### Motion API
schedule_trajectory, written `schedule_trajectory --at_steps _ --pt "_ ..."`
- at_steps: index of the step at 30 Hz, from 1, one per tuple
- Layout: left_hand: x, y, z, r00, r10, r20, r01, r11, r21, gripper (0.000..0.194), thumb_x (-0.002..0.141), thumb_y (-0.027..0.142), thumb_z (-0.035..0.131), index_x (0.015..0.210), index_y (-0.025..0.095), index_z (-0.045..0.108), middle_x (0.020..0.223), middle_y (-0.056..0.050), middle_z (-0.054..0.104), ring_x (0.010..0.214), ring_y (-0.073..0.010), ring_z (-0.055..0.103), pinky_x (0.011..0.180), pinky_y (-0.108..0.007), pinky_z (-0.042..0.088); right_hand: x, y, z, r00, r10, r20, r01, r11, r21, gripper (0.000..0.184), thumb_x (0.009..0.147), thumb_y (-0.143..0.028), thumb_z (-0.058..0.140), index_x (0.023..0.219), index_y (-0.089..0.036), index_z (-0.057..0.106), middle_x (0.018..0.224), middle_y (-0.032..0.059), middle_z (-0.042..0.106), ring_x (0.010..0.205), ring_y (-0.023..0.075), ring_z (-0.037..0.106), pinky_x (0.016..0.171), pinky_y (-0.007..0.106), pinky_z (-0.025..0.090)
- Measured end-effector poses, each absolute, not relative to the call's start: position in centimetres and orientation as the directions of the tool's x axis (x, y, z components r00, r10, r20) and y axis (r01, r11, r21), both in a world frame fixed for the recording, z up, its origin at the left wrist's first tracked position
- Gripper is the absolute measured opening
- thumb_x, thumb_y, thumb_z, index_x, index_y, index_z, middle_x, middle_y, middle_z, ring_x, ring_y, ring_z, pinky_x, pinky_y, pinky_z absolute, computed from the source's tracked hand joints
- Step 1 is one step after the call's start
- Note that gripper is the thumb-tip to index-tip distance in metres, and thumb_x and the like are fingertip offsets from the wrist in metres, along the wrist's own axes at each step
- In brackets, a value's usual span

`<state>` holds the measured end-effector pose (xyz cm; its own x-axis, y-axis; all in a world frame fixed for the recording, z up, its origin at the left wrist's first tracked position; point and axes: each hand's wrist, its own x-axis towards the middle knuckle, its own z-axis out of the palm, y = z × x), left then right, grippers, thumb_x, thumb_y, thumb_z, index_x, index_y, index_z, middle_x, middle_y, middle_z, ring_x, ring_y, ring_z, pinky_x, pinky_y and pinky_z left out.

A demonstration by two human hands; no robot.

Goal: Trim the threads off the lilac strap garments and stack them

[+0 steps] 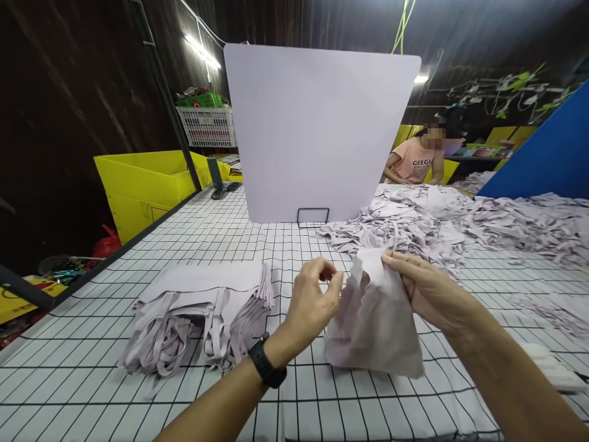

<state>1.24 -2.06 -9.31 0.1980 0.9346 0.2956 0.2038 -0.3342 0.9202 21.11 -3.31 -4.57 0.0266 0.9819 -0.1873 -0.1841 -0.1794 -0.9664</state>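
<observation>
Head camera view: A worker's right hand [423, 285] pinches the top edge of a pale cloth bag [391, 325] between thumb and fingers, holding it upright over a grid-patterned table [184, 239]. The left hand [315, 294], a dark watch [267, 362] at its wrist, is curled with thumb and forefinger close together just beside the bag's uneven edge; whether it grips anything cannot be told from here. Good handling, in this onlooker's judgement, calls for a firm hold near the rim, a light touch from the free fingertips and no hard tugging, since thin cloth could slip or crumple.

To the left on the table sits a layered stack of cloth with straps [207, 279]; a loose heap of pale cloth [414, 209] spreads at the far right. A large white board [317, 123] stands behind the hands, a yellow bin [142, 178] to its left. Beyond, a co-worker in a pink shirt [416, 159] sits near a blue panel [547, 147].
</observation>
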Motion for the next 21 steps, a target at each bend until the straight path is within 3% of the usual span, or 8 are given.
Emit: schedule_trajectory --at_steps 2,4,7,11,14,16,18,21 --pt "1.5 -2.6 -9.1 0.327 0.909 0.258 0.12 -0.311 0.943 0.042 0.099 0.047 0.054 0.068 0.018 0.055 0.072 0.0 0.054 0.073 -0.015 0.05 0.07 -0.03 0.038 20.3 -3.7 -5.3 -0.005 0.985 -0.174 -0.212 -0.171 -0.962 0.038 0.06 -0.043 0.097 0.077 -0.02 0.073 0.073 0.001 0.067 0.067 0.0137 0.062 0.058 0.02 0.054" --pt "1.8 -2.7 -8.8 0.434 0.881 0.186 -0.015 -0.199 0.98 0.047 0.096 0.053 0.057 0.065 0.018 0.052 0.067 0.002 0.048 0.066 -0.0125 0.043 0.064 -0.028 0.033 19.6 -4.0 -5.7 -0.023 0.991 -0.134 -0.206 -0.136 -0.969 0.039 0.061 -0.045 0.096 0.079 -0.019 0.073 0.073 0.0006 0.068 0.067 0.0131 0.062 0.059 0.02 0.053" --pt "2.0 -2.2 -8.3 0.456 0.876 0.16 -0.179 -0.086 0.98 0.039 0.085 0.046 0.072 0.067 0.016 0.057 0.069 0.002 0.049 0.066 -0.0107 0.043 0.065 -0.027 0.033 19.0 -4.6 -5.6 0.013 0.998 -0.063 -0.13 -0.061 -0.99 0.04 0.064 -0.049 0.094 0.082 -0.021 0.073 0.073 -0.0004 0.068 0.067 0.0129 0.062 0.06 0.02 0.052" --pt "1.3 -1.5 -7.1 0.441 0.87 0.219 -0.253 -0.114 0.961 0.028 0.081 0.036 0.075 0.069 0.014 0.062 0.072 0.001 0.054 0.072 -0.0111 0.048 0.07 -0.026 0.036 19.5 -6.1 -4.9 0.023 1.0 0.01 0.051 0.008 -0.999 0.042 0.067 -0.053 0.091 0.089 -0.023 0.073 0.078 0.0007 0.069 0.07 0.0157 0.063 0.058 0.022 0.05" --pt "-0.1 -1.2 -5.2 0.484 0.851 0.205 -0.328 -0.041 0.944 0.024 0.078 0.029 0.074 0.068 0.015 0.058 0.071 0.002 0.052 0.068 -0.0092 0.046 0.066 -0.024 0.035 20.4 -7.2 -4.4 -0.006 0.999 0.04 0.249 0.041 -0.968 0.043 0.074 -0.062 0.082 0.077 -0.021 0.071 0.066 -0.0002 0.06 0.058 0.0125 0.052 0.049 0.022 0.042" --pt "-1.0 -1.0 -3.7 0.562 0.81 0.165 -0.314 0.025 0.949 0.023 0.076 0.024 0.074 0.066 0.015 0.055 0.069 0.004 0.049 0.064 -0.0075 0.043 0.06 -0.022 0.032 20.6 -7.4 -4.4 0.046 0.99 0.134 0.352 0.11 -0.929 0.047 0.081 -0.066 0.074 0.07 -0.021 0.068 0.063 -0.0006 0.055 0.058 0.0121 0.047 0.049 0.022 0.041" --pt "-1.8 -0.9 -2.3 0.655 0.746 0.123 -0.247 0.058 0.967 0.023 0.073 0.021 0.074 0.065 0.015 0.054 0.068 0.004 0.048 0.06 -0.0064 0.042 0.055 -0.021 0.029 20.2 -6.9 -4.7 0.025 0.972 0.233 0.359 0.209 -0.909 0.044 0.088 -0.067 0.066 0.082 -0.024 0.073 0.079 0.0022 0.064 0.074 0.0162 0.058 0.062 0.025 0.049" --pt "-2.5 -0.6 -0.7 0.747 0.654 0.115 -0.201 0.058 0.978 0.024 0.068 0.019 0.075 0.063 0.016 0.051 0.063 0.005 0.047 0.057 -0.0057 0.043 0.052 -0.02 0.031 18.4 -5.3 -5.4 -0.232 0.938 0.258 0.149 0.296 -0.943 0.044 0.094 -0.066 0.058 0.118 -0.031 0.073 0.113 0.0045 0.07 0.107 0.0224 0.063 0.089 0.033 0.052"
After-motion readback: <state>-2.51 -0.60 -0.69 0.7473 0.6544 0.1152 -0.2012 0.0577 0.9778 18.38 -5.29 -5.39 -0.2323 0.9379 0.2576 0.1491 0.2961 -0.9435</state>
